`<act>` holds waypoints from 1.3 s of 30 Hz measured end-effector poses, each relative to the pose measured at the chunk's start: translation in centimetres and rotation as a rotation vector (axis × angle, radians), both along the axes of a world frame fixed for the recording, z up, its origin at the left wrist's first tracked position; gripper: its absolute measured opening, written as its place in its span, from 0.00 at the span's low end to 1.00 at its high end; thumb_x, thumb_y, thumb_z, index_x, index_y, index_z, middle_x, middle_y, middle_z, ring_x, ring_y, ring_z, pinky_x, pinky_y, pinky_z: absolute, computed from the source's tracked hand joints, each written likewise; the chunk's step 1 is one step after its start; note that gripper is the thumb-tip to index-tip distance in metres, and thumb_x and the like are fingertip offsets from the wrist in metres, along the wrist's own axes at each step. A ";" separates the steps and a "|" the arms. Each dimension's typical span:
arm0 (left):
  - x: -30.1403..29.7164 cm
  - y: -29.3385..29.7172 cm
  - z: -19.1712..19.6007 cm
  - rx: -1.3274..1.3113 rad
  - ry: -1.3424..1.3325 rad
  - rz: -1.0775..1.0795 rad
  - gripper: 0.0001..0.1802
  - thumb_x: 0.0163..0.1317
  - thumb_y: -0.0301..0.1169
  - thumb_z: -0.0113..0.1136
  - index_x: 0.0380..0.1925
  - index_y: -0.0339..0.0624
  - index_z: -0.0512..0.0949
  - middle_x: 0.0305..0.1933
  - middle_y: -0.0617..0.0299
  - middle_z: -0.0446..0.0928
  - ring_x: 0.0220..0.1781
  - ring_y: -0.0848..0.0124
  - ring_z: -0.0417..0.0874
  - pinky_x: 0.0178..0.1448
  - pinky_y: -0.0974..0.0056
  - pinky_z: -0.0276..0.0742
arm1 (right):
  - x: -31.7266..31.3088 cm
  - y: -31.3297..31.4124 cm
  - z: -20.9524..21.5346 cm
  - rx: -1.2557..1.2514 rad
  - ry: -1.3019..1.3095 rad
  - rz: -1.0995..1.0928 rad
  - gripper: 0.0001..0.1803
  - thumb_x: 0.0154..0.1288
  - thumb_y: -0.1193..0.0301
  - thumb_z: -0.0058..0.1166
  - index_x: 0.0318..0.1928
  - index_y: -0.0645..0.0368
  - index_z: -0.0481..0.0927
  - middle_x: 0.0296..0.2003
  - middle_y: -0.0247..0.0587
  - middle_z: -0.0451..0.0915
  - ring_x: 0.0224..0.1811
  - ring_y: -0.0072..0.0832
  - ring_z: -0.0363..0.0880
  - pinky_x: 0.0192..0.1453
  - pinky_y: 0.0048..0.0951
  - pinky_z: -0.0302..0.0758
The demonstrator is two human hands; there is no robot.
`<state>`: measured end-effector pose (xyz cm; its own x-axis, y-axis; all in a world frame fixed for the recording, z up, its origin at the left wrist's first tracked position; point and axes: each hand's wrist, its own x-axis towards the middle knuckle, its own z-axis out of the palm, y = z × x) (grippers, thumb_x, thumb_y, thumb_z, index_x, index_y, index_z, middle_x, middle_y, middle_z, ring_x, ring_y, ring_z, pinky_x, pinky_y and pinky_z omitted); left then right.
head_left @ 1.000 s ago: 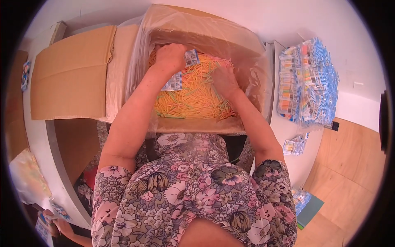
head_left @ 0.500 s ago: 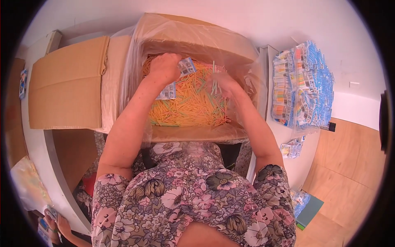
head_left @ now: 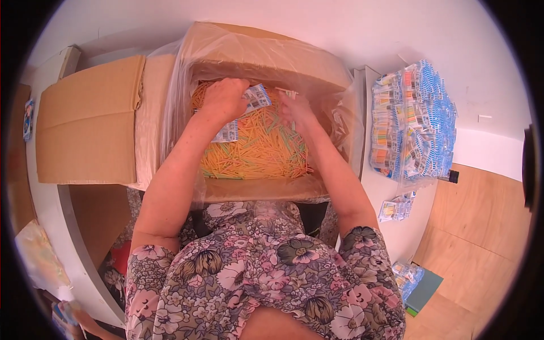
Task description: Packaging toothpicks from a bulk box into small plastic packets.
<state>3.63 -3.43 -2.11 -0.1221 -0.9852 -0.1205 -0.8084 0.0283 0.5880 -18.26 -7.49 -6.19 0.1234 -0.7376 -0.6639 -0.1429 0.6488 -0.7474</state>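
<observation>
- Single head view: left one of two side-by-side fisheyes worn on the person's head.
- Faces down; shirt [head_left: 272,255] fills bottom centre, nearest the lens.
- Both forearms [head_left: 175,170] run up from the shirt; left hand [head_left: 224,102] and right hand [head_left: 297,111] above mid-frame.
- Box [head_left: 258,190] upper centre, seen into from above.
- Wide coverage: desk [head_left: 371,198] edges bend toward dark round rim.

Pkg wkshp: bulk sticks [head_left: 258,153], pkts [head_left: 416,122]
</observation>
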 end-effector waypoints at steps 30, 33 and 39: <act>-0.4 0.3 0.8 -0.045 0.070 -0.092 0.16 0.49 0.31 0.61 0.40 0.37 0.78 0.36 0.47 0.79 0.40 0.53 0.80 0.47 0.56 0.75 | -4.6 12.5 6.3 0.274 -0.071 0.297 0.21 0.67 0.52 0.47 0.25 0.55 0.69 0.25 0.36 0.75 0.27 0.26 0.74 0.33 0.28 0.71; -0.6 0.2 0.9 0.075 0.290 -0.187 0.14 0.50 0.29 0.62 0.38 0.35 0.78 0.32 0.52 0.80 0.34 0.63 0.81 0.42 0.61 0.75 | -5.2 12.3 6.3 0.145 0.088 0.449 0.21 0.66 0.52 0.47 0.24 0.56 0.71 0.26 0.35 0.75 0.29 0.25 0.73 0.35 0.27 0.70; -1.5 1.0 0.5 0.324 0.806 -0.337 0.11 0.53 0.23 0.60 0.38 0.33 0.78 0.31 0.65 0.80 0.33 0.78 0.77 0.40 0.68 0.75 | -4.7 13.3 7.9 -0.127 0.512 0.468 0.19 0.64 0.55 0.47 0.24 0.57 0.72 0.22 0.32 0.72 0.26 0.22 0.69 0.31 0.25 0.66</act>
<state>2.12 -2.44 -1.57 -0.5621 -0.8156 -0.1375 -0.1312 -0.0762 0.9884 -22.98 5.82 1.72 0.1416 -0.7591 -0.6354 -0.7393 0.3457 -0.5779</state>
